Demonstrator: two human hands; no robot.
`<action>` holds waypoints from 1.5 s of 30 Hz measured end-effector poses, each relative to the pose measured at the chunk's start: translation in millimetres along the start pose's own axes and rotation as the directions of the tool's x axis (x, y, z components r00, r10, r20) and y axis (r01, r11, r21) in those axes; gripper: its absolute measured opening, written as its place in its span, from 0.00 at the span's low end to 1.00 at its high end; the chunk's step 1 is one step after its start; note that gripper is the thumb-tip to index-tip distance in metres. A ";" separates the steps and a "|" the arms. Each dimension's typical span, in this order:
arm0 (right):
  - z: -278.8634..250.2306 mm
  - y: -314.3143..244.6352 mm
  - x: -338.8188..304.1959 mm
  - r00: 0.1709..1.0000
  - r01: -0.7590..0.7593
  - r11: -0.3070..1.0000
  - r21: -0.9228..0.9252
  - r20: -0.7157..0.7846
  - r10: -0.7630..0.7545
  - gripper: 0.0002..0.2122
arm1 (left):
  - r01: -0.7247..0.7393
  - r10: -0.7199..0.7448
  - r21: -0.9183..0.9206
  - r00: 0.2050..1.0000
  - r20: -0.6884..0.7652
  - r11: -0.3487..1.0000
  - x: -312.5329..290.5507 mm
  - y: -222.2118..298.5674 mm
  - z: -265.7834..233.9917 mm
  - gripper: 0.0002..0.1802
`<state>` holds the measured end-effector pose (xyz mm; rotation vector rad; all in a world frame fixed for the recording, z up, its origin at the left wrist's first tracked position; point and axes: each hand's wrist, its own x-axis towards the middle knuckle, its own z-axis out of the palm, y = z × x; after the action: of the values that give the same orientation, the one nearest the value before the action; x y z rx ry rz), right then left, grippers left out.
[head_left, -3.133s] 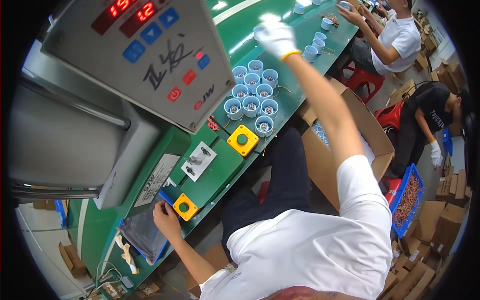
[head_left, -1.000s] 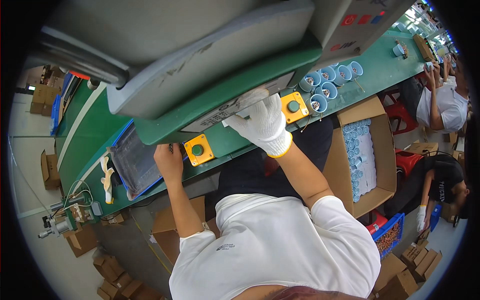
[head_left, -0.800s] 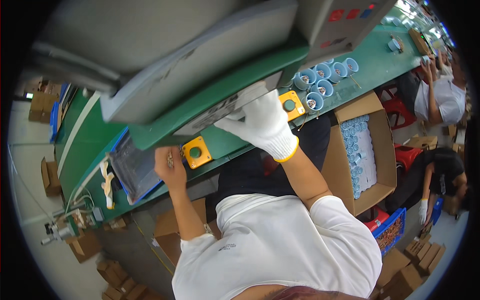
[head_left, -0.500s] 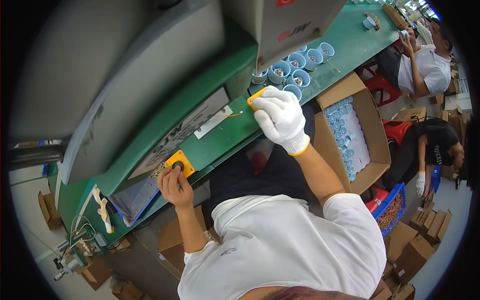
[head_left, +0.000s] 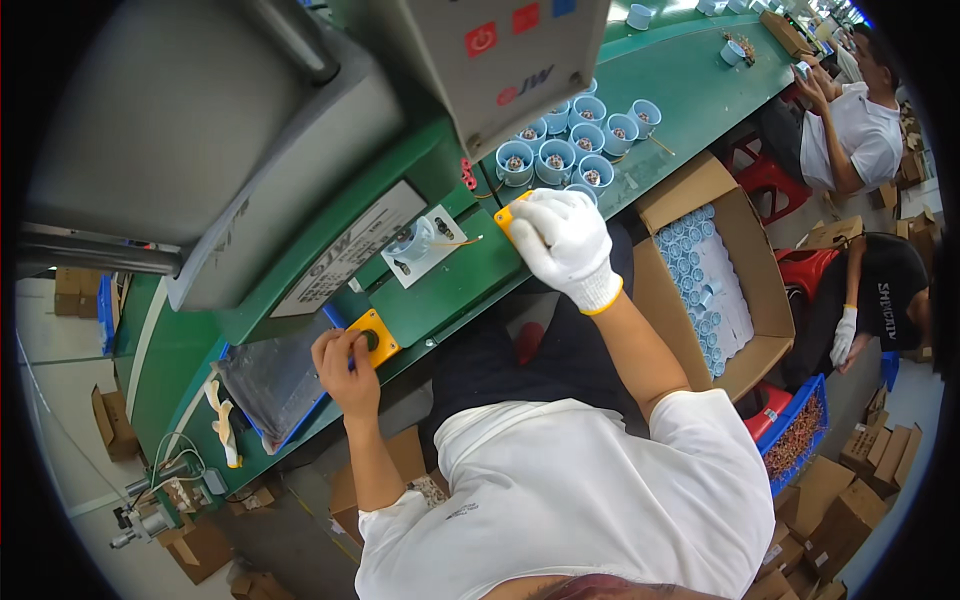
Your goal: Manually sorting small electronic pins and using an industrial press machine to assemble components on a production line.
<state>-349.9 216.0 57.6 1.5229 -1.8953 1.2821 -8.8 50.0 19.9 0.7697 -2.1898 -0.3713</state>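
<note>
My bare left hand [head_left: 347,372] has its fingers curled against a dark round push button [head_left: 372,339] on a yellow button box [head_left: 384,349]. My right hand [head_left: 568,246], in a white knit glove with a yellow cuff, is closed over a second yellow button box [head_left: 505,219]; its button is hidden beneath the glove. Between my hands, a light-blue cup [head_left: 412,242] sits on a white plate [head_left: 408,276] on the green machine bed. A thin orange wire [head_left: 460,243] runs out from the cup. The green and grey machine head [head_left: 330,265] overhangs the plate.
Several light-blue cups with parts inside [head_left: 555,160] stand beyond my right hand. A cardboard box [head_left: 765,340] of blue cups is at right. A dark tray with blue edges [head_left: 275,385] and a glove [head_left: 222,425] lie at left. Two people [head_left: 850,140] sit at right.
The machine head has moved up and away from the white plate, and the blue cup now shows there. The view has shifted slightly. Both hands remain at their button boxes.
</note>
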 end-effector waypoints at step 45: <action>10.9 -14.3 3.8 0.986 -0.125 0.978 0.165 0.133 0.103 0.07 | 0.052 0.034 -0.204 0.918 0.396 0.978 165.6 73.5 26.2 0.13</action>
<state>-335.6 205.0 60.8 1.6341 -2.0200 1.4683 -144.6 2.9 133.2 0.6262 -2.4684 -0.8137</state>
